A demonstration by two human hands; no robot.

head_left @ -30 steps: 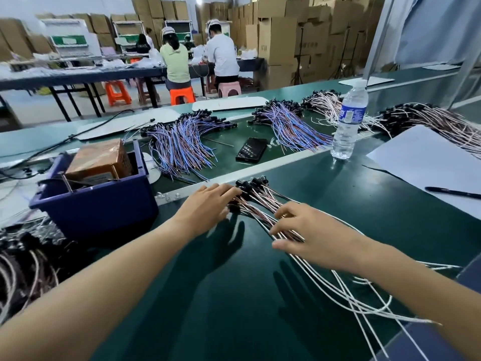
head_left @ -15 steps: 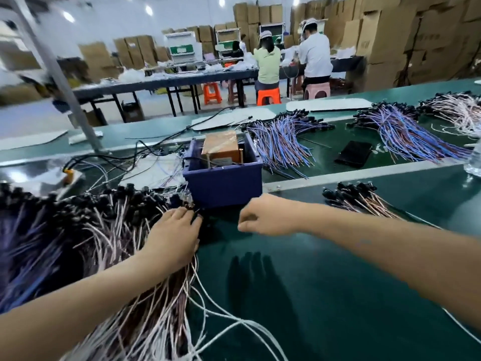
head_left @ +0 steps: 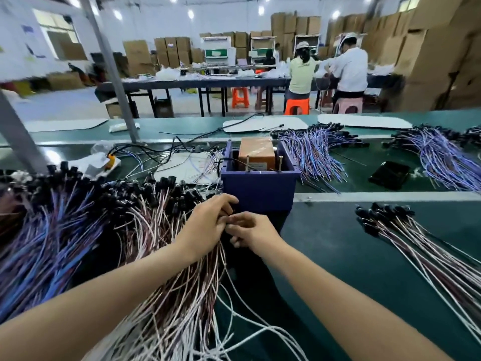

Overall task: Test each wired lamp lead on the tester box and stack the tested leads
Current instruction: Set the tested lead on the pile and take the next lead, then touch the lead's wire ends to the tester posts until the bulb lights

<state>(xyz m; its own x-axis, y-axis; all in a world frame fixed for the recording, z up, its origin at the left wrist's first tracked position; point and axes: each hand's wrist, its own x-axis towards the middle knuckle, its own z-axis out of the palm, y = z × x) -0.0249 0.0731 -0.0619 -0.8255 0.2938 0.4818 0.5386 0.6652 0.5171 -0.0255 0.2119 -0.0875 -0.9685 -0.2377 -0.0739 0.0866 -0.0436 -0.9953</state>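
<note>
On the bench: green work surface (head_left: 364,261), filling the lower view, with a pale strip running across it behind the hands.
Untested pile: big heap of pink-and-white leads (head_left: 161,256) with black sockets, spread over the left side; blue-violet leads (head_left: 39,243) lie at its far left.
Tested stack: smaller fan of leads (head_left: 416,246) on the right, black ends pointing left, well apart from the hands.
Tester box: blue bin (head_left: 260,183) holding a brown box (head_left: 257,153) (two metal pins stand at its near edge), just behind the hands.
Left hand (head_left: 208,225): resting on the pile's right edge, fingers curled toward the right hand.
Right hand (head_left: 252,230): touching the left, fingers pinched together.
Grip: both hands meet on something small and dark; whether either has truly closed on a lead, I cannot tell.
Phone (head_left: 389,175): dark slab lying flat beyond the strip.
</note>
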